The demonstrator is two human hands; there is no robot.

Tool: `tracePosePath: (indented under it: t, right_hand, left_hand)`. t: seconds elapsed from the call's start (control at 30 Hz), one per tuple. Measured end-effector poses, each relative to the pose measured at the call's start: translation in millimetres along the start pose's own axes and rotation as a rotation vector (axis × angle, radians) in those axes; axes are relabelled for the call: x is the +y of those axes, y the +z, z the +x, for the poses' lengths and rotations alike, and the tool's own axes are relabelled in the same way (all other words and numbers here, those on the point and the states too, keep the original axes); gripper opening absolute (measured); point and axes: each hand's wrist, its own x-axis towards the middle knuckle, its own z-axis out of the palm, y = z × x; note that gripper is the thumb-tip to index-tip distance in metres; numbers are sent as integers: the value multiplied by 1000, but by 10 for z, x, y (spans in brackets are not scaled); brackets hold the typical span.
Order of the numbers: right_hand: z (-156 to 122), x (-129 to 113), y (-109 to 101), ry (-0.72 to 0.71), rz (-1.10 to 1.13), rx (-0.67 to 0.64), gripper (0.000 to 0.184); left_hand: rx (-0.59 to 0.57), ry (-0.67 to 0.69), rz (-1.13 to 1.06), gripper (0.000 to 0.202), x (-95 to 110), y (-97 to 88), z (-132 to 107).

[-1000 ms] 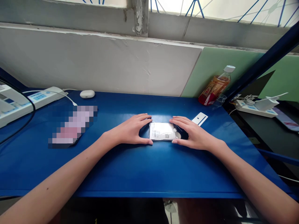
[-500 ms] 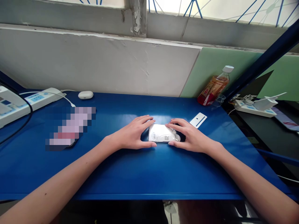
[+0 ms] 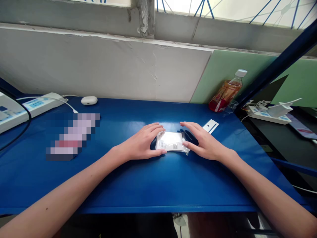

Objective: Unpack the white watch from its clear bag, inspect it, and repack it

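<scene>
A small clear plastic packet (image 3: pixel 170 141) with a white printed label lies on the blue table (image 3: pixel 148 185) between my hands. My left hand (image 3: pixel 141 143) grips its left end, thumb at the near edge and fingers curled over the far edge. My right hand (image 3: pixel 203 142) is at the right end: the thumb presses on the packet's right side and the fingers reach out long behind it. The packet looks crumpled and slightly raised on the right.
A white card with a blue stripe (image 3: pixel 210 126) lies just right of my hands. A tea bottle (image 3: pixel 225 92) leans at the back right. A blurred flat object (image 3: pixel 73 135), a white earbud case (image 3: pixel 89 100) and a power strip (image 3: pixel 37 104) are on the left. The wall is close behind.
The hands have closed in and the packet has bunched up, narrower than a second ago. My right fingers have lifted off its top and straightened. The view has shifted slightly.
</scene>
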Motion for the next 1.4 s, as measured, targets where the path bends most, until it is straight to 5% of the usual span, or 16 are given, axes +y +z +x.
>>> tracePosePath:
  t: [0.6, 1.13, 1.4]
  right_hand:
    - [2, -42, 136, -84, -127, 23, 50]
    - [21, -118, 181, -234, -442, 45, 40]
    - [23, -102, 200, -195, -428, 32, 41]
  left_hand:
    - [-114, -133, 75, 78, 82, 135, 11]
    - [-33, -110, 24, 72, 29, 108, 37]
    - [-24, -92, 45, 69, 47, 124, 50]
